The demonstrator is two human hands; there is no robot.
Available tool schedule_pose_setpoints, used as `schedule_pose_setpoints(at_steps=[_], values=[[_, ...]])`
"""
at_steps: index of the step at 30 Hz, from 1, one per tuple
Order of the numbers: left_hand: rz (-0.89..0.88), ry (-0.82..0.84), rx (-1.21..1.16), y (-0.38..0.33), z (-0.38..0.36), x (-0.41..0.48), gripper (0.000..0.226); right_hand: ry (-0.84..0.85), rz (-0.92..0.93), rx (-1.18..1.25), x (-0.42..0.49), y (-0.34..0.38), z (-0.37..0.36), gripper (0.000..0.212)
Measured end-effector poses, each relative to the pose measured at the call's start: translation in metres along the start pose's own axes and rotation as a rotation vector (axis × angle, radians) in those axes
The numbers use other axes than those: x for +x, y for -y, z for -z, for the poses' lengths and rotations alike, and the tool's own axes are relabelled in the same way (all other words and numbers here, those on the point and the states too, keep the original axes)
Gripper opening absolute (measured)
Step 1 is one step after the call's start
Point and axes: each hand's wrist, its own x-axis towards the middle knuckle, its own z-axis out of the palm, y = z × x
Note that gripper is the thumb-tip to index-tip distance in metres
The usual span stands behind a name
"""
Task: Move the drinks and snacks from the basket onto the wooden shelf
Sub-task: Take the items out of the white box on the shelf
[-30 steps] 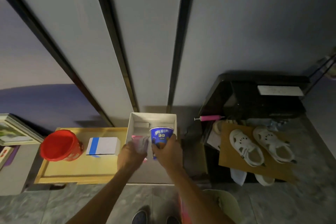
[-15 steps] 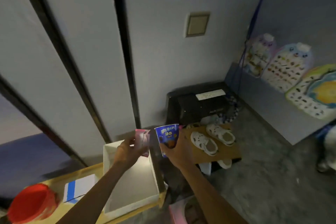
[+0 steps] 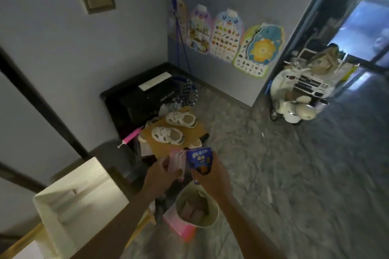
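Your left grip pinches the pink packet, your right grip wraps the blue snack cup — carry both level, swinging left to the wooden shelf.

I count one left hand, one right hand, one blue cup, one pink packet, one basket and two white sandals.

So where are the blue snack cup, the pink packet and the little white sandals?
blue snack cup (image 3: 199, 159): head view, its printed front.
pink packet (image 3: 176, 157): head view, its upper half.
white sandals (image 3: 159, 133): head view, the nearer sandal's front.
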Motion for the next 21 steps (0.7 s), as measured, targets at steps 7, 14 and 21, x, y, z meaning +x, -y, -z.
schedule_pose_setpoints(at_steps=[7, 14, 21], values=[[0.053, 0.155, -0.042, 0.041, -0.113, 0.034, 0.062, 0.044, -0.184, 0.053, 0.015, -0.119, -0.024, 0.081], [0.092, 0.177, -0.011, 0.163, -0.213, 0.111, 0.051, 0.068, -0.281, 0.001, 0.047, -0.268, -0.127, 0.085], [-0.307, 0.121, 0.649, 0.31, -0.292, 0.169, 0.035, 0.076, -0.373, -0.017, 0.052, -0.364, -0.209, 0.083]])
